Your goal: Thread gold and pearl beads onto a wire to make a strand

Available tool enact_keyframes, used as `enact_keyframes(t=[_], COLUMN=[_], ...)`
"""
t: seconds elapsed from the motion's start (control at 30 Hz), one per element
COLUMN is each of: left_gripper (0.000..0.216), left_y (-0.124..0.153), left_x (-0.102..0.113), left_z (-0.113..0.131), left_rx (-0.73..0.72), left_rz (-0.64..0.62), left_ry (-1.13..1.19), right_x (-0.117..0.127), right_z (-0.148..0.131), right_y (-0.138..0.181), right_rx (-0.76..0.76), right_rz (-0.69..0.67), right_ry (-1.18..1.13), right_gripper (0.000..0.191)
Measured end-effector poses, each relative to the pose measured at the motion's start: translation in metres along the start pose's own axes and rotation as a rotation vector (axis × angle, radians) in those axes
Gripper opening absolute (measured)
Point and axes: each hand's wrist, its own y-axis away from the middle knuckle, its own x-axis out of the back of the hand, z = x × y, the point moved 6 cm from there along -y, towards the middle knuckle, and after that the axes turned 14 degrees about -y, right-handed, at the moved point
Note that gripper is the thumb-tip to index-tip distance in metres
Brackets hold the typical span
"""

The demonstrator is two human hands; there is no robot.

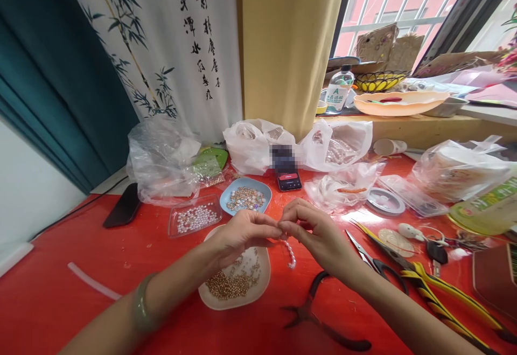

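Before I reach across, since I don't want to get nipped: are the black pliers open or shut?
Open: the black pliers lie with jaws parted and handles spread.

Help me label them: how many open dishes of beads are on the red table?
3: the clear tray, the blue dish to its right, and the cream bowl nearer the person, partly covered by the left hand. The plastic bags may hide others.

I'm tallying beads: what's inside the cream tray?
In the cream tray, gold beads lie toward the near edge, with paler beads beyond; whatever the left hand covers can't be seen.
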Motion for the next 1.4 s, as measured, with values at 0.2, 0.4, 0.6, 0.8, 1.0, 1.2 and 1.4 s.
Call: enact_keyframes(t=[0.2,0.4,0.6,0.8,1.0,1.2,1.4], left_gripper=[0.005,0.007,0.006,0.006,0.006,0.008,0.008], left_y=[0.003,0.007,0.008,0.006,0.005,0.006,0.008], left_x=[-0.001,-0.008,-0.009,-0.004,-0.002,-0.002,-0.003], left_z=[0.001,0.007,0.009,0.008,0.006,0.005,0.004], left_rx=[0.014,-0.020,-0.010,-0.001,0.014,0.040,0.073], left_rz=[-0.019,-0.115,-0.129,-0.046,-0.006,-0.028,-0.054], left_ry=[-0.040,-0.037,-0.015,0.093,0.108,0.021,-0.015], right_x=[-0.011,-0.017,-0.016,-0.004,-0.002,-0.004,-0.005], right_z=[0.007,0.006,0.006,0.012,-0.002,-0.012,-0.011], right_y=[0.006,0.009,0.008,0.001,0.001,0.002,0.003], right_rx=[-0.130,-0.175,-0.200,-0.215,-0.041,-0.064,-0.098], right_rz=[-0.019,-0.036,0.009,0.024,0.023,-0.114,-0.148], right_ry=[-0.165,-0.354,-0.381,-0.284,-0.113,-0.013,-0.138], right_gripper=[0.017,0.021,0.022,0.018,0.008,0.016,0.011])
